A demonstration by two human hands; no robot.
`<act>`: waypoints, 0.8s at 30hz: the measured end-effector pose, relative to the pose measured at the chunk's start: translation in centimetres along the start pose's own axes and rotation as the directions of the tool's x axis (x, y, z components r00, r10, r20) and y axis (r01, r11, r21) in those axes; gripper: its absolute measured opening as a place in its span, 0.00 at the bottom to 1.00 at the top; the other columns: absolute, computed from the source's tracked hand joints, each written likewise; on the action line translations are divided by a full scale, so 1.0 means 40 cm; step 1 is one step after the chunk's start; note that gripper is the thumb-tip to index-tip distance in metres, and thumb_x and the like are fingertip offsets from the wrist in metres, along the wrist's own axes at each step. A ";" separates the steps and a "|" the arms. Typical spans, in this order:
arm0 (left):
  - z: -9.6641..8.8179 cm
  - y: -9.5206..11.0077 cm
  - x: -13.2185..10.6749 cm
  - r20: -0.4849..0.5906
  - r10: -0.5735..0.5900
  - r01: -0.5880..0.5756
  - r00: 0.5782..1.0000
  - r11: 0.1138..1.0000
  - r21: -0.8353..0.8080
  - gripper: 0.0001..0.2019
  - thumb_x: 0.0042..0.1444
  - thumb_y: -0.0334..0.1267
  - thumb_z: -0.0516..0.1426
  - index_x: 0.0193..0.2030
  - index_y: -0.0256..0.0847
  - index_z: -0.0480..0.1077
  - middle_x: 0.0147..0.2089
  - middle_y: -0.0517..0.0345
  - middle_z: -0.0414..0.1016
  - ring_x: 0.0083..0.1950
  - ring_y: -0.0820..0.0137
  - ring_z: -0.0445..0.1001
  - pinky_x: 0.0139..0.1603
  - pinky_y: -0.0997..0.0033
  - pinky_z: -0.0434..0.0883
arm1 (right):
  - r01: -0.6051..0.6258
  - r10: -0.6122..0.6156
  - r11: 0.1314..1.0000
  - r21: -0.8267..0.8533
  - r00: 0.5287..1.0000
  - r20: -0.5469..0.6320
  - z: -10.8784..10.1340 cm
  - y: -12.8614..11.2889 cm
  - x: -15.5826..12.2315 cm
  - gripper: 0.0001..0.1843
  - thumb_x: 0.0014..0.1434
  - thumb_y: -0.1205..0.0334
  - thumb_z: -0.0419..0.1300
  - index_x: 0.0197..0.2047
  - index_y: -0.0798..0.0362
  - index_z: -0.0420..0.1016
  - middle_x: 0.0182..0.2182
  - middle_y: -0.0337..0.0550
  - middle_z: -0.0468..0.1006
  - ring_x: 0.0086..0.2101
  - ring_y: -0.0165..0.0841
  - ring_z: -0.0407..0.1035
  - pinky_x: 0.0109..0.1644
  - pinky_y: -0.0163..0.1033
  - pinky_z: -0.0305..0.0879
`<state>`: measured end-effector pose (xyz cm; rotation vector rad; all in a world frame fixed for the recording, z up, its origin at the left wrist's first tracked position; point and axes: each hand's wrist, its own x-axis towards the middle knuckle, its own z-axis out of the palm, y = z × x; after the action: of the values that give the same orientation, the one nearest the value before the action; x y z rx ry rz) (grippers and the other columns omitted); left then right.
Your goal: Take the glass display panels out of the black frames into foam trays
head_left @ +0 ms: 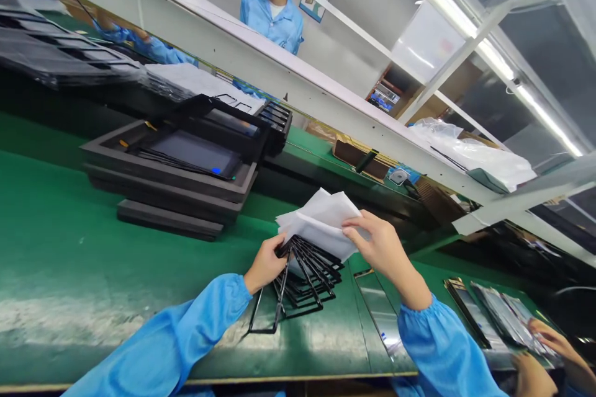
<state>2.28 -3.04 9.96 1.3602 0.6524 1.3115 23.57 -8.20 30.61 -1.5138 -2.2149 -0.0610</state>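
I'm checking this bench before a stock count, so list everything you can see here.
black frames: several, black, stacked on edge between the hands
white sheets: several, white, above the frames
foam trays: stacked, dark grey, on the bench, left of centre
glossy panels: several, silver and black, on the bench at right
green bench: one, green, beneath everything
plastic bag: one, white, on the far shelf
co-worker: one, blue coat and cap, beyond the shelf
other person's hands: two, lower right, at the panels
left hand: one, blue sleeve, on the frames
right hand: one, blue sleeve, gripping the sheets
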 end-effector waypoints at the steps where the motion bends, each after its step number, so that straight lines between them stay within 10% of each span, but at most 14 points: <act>1: 0.001 0.001 -0.001 -0.004 0.001 -0.001 1.000 1.000 0.003 0.08 0.49 0.35 0.63 0.37 0.39 0.79 0.34 0.57 0.81 0.44 0.56 0.80 0.50 0.59 0.77 | -0.012 0.012 1.000 0.022 1.000 -0.010 -0.005 0.011 -0.011 0.10 0.68 0.57 0.63 0.39 0.49 0.87 0.35 0.44 0.84 0.35 0.40 0.80 0.41 0.42 0.75; 14: 0.030 0.006 0.000 -0.033 0.001 -0.002 0.999 0.999 -0.035 0.14 0.45 0.31 0.62 0.42 0.38 0.77 0.38 0.57 0.83 0.43 0.60 0.81 0.50 0.63 0.77 | 0.074 -0.055 0.997 0.028 0.902 -0.428 0.005 0.024 -0.053 0.14 0.67 0.54 0.65 0.31 0.47 0.85 0.34 0.42 0.87 0.36 0.39 0.81 0.60 0.53 0.76; 24: 0.047 -0.002 0.010 -0.046 -0.025 0.021 0.999 0.998 -0.067 0.19 0.45 0.35 0.65 0.46 0.38 0.77 0.42 0.56 0.84 0.46 0.58 0.82 0.51 0.63 0.77 | -0.046 0.046 0.999 0.017 0.775 -0.631 0.007 0.004 -0.057 0.16 0.67 0.53 0.64 0.31 0.49 0.87 0.31 0.45 0.88 0.33 0.40 0.81 0.43 0.46 0.79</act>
<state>4.15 -3.25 10.40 1.2683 0.6495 1.3388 24.31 -10.06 29.45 -1.2905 -1.6263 -0.4849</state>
